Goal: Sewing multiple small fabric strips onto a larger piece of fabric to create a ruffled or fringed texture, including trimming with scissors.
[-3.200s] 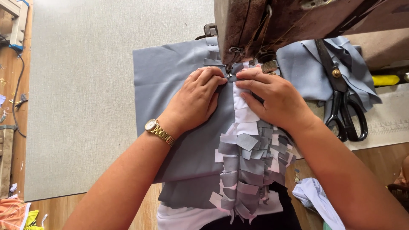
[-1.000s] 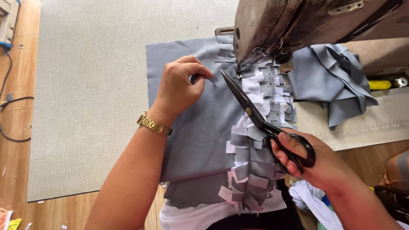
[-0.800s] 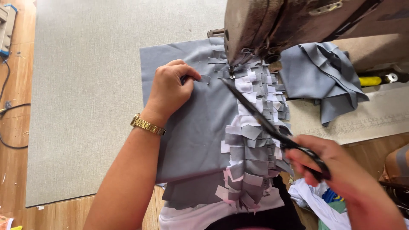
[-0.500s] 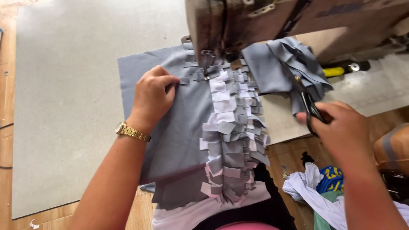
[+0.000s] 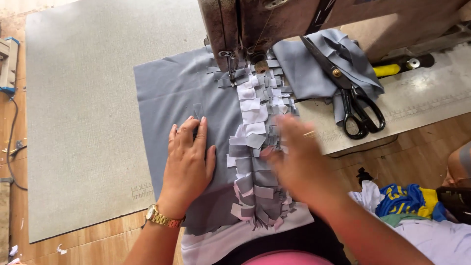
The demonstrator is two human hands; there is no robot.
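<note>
While the grey fabric [image 5: 181, 93] lies spread across the sewing table [image 5: 83, 98], it is pinned flat by the left hand [image 5: 189, 157], palm down and fingers stretched out, nothing gripped, seemingly so the cloth cannot slide. A gold wristwatch [image 5: 159, 217] is worn on that wrist. Just beside it, the right hand [image 5: 299, 162] is caught in a blur over the strip of small grey and white patches [image 5: 255, 147] that runs down the middle of the fabric; whether anything is pinched in those fingers cannot be told. The top end of the patch strip is tucked under the needle of the sewing machine [image 5: 240, 29], held ready in line with it. Black-handled scissors [image 5: 351, 93] are laid off to the right on a heap of folded grey cloth [image 5: 306, 68], within reach yet apart from both hands.
</note>
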